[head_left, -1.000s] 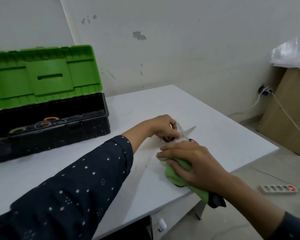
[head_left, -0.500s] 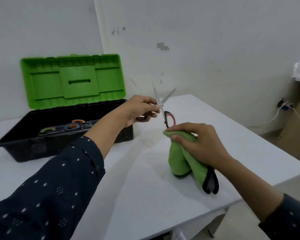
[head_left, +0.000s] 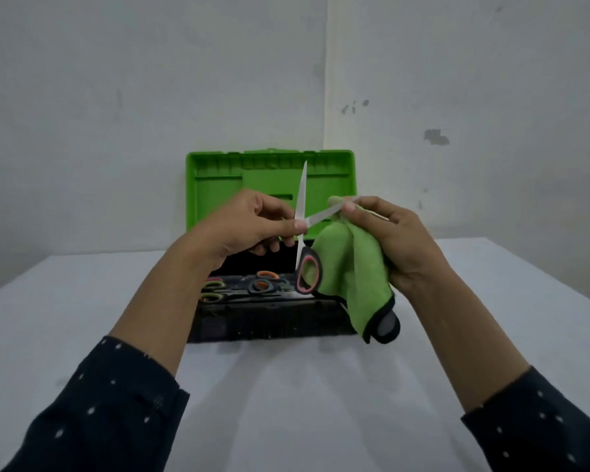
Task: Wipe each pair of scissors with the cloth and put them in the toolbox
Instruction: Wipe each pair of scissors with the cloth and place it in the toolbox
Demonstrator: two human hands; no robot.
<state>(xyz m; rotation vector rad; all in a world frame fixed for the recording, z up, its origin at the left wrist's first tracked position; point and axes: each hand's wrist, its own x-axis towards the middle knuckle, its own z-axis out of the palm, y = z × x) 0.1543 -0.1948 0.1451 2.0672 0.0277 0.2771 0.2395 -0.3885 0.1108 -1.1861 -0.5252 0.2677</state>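
I held the scissors up in the middle of the frame, off the table and in front of the open toolbox. My left hand pinched them near the pivot, thumb on the near side and fingers curled behind. The blades stood apart in a V: one pointed straight up, the other slanted to the right. The black handle loop with its pink lining hung downward.

My right hand gripped the green cloth just right of center. Thumb and forefinger pinched a fold of it around the end of the slanted blade, and my other fingers curled round the bunched fabric. The rest of the cloth draped down beside the handle, its black-edged corner lowest.

The toolbox sat on the table behind my hands, its green lid standing upright against the wall. Inside the black base lay other scissors with orange and green loops. My dark dotted sleeves filled the lower corners.
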